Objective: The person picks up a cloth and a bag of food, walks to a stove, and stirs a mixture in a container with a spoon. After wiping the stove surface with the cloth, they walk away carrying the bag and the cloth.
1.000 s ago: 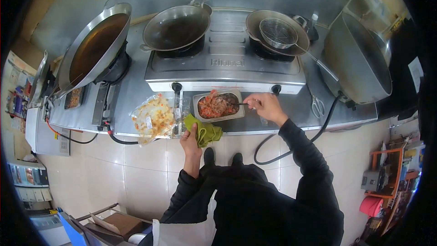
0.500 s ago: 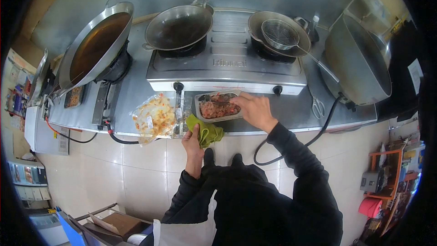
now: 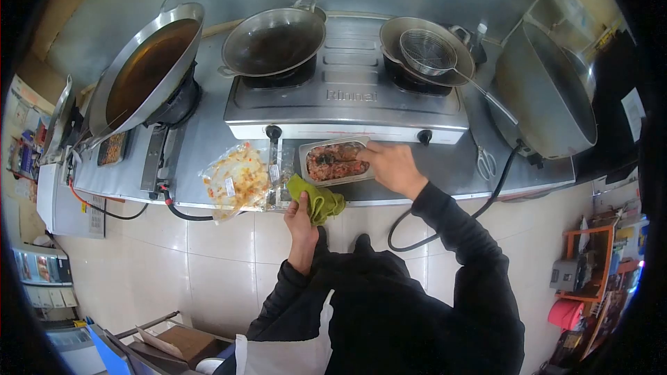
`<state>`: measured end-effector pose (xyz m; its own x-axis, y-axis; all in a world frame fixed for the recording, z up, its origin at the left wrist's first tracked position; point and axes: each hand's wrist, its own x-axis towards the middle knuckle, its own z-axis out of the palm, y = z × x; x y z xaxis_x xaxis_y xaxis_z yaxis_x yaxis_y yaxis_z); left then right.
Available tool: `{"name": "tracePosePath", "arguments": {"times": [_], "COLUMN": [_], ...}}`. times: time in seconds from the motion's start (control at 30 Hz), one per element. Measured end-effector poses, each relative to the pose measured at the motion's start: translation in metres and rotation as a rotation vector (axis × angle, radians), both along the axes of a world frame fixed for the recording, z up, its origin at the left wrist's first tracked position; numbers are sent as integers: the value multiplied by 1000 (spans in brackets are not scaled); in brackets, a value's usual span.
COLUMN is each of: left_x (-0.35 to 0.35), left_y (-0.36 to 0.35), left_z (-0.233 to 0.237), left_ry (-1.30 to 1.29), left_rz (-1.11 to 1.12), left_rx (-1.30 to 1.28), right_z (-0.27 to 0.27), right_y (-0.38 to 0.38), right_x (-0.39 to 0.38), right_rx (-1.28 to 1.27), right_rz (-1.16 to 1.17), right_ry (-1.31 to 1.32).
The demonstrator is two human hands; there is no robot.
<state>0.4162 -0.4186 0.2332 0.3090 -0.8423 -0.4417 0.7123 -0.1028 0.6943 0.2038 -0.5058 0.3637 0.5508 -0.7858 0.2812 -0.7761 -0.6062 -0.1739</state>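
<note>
A metal tray (image 3: 303,160) of reddish minced filling (image 3: 326,167) lies at the counter's front edge. My right hand (image 3: 396,170) is closed at the tray's right end, its fingers pinched on a dark, thin utensil (image 3: 342,157) that reaches into the filling. Below the tray's left corner, my left hand (image 3: 300,224) holds a folded green cloth (image 3: 316,200) between thumb and fingers. Just left of the cloth lies a clear plastic bag (image 3: 236,180) with pale and orange bits in it.
Behind the tray stands a two-burner stove (image 3: 347,107) with a wok (image 3: 273,42) and a pan (image 3: 389,35) holding a strainer (image 3: 427,52). A large wok (image 3: 149,69) of brown liquid is left; a big pot (image 3: 542,97), scissors (image 3: 486,164) and black hose (image 3: 497,198) are right.
My right hand has shifted slightly right, and the dark utensil sits lower in the filling. My left hand and the green cloth have moved a little to the right.
</note>
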Motion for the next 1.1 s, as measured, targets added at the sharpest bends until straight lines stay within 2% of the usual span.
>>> {"name": "tracePosePath", "arguments": {"times": [0.2,0.3,0.5,0.6,0.7,0.8,0.93,1.03,1.1], "left_x": [4,12,16,12,14,12,14,14,14], "left_y": [-2,-9,-16,-19,-19,-19,-20,-21,-20], "left_z": [8,3,-2,-1,-1,-1,-7,-5,-3], "left_ry": [-6,-55,-24,23,34,48,56,59,58], "left_rz": [3,-33,-80,-12,-59,-16,-37,-40,-44], "left_rx": [6,63,56,61,58,49,48,42,60], "right_z": [44,43,25,5,-19,-16,-45,-69,-69], "right_y": [-5,-10,-22,-36,-46,-70,-98,-99,-93], "right_x": [-10,-6,30,40,39,25,-15,-34,-40], "right_rx": [-41,-91,-178,-101,-43,245,878,1118,1241], "right_rz": [-20,46,178,249,246,78,-59,-62,-197], "right_ry": [201,231,344,511,513,453,-71,-420,-461]}}
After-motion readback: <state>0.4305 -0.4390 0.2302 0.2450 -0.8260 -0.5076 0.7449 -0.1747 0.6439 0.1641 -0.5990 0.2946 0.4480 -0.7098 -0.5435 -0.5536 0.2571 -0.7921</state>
